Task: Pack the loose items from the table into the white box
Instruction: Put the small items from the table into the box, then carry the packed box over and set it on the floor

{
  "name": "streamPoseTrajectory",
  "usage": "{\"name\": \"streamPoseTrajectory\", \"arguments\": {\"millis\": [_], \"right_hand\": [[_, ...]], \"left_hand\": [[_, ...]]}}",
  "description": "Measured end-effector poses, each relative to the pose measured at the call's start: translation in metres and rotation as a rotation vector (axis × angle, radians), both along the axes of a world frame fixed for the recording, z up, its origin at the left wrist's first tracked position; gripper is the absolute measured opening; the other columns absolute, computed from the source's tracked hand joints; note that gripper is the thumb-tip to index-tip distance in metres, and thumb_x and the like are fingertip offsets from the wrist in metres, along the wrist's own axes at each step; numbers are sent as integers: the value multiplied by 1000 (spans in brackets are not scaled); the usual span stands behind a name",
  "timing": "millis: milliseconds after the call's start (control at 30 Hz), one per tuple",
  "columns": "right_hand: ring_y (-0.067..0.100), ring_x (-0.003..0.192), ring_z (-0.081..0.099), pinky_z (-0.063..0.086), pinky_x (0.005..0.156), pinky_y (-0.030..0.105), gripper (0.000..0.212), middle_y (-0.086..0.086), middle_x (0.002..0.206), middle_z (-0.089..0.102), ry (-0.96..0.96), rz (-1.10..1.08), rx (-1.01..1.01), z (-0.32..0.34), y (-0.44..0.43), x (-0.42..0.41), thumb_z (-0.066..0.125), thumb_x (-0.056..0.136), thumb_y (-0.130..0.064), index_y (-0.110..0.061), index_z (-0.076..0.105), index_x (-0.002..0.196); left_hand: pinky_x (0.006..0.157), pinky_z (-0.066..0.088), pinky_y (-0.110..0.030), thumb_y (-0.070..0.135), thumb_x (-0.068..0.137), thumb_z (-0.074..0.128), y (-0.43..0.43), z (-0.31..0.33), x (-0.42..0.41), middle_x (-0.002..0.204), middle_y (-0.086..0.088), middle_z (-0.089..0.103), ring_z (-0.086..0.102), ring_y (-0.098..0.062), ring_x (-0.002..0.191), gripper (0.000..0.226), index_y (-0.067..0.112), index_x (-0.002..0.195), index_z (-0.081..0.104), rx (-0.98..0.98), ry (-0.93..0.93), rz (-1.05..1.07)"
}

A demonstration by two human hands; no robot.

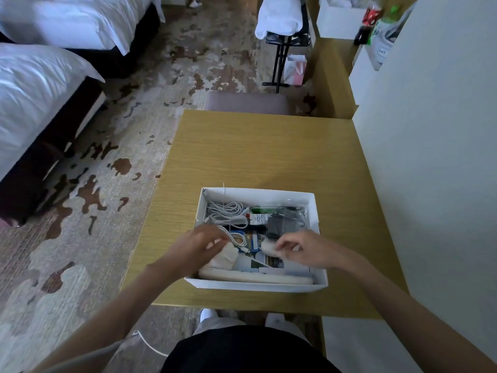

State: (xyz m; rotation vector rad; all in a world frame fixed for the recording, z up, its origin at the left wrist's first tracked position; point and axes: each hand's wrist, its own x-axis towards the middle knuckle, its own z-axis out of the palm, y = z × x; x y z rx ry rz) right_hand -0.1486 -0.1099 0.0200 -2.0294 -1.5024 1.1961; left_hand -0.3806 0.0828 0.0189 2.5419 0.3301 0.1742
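Hands work inside the white box (pixel 258 193): left hand (pixel 199 244) at 9 o'clock pinches a cream cloth (pixel 224 258), right hand (pixel 298 249) at 3 o'clock grips a pale roll (pixel 269 249), probably tucking both flat.

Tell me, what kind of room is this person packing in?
Most likely a hotel room: two beds made up in matching white linen stand side by side, a folding luggage rack stands beyond the wooden table, and patterned carpet covers the floor.

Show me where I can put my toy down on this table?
Bare wood stretches from the white box to the table's far edge by the chair. The box itself is crowded with cables, and both the left hand and right hand.
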Motion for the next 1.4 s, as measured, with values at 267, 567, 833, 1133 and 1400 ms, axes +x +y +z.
{"name": "streamPoseTrajectory", "arguments": {"millis": [267,567,833,1133,1400], "right_hand": [[6,91,58,42,75,10,15,-1,104,63,-263,-432,369,0,2,20,58,94,-13,-14,66,106],[8,73,53,36,53,23,39,-3,85,53,-398,-654,-150,-31,1,16,48,97,-27,-4,42,128],[19,73,62,36,50,22,24,3,78,58,-532,-705,-77,-37,7,11,51,95,-14,-3,50,117],[15,63,60,38,48,27,29,0,70,57,-503,-678,26,-8,60,25,53,93,-14,-2,51,119],[-2,46,35,23,31,15,31,-13,58,39,-528,-381,194,33,166,9,58,89,-12,-3,52,119]], "left_hand": [[62,52,-37,24,90,56,41,-6,5,123,-2,54,60,-22,93,38,19,127,48,42,78,508],[74,48,-38,22,91,46,46,-32,11,104,-15,64,61,-30,88,38,14,127,35,-355,511,511],[77,45,-35,13,93,37,54,-36,16,113,-15,60,57,-30,96,35,12,128,41,-337,439,431],[77,42,-35,7,92,41,92,3,17,107,-14,57,55,-31,97,29,6,120,47,-346,354,535],[61,41,-31,1,87,43,126,27,-55,88,-13,61,56,-27,80,14,10,93,51,-359,231,907]]}}
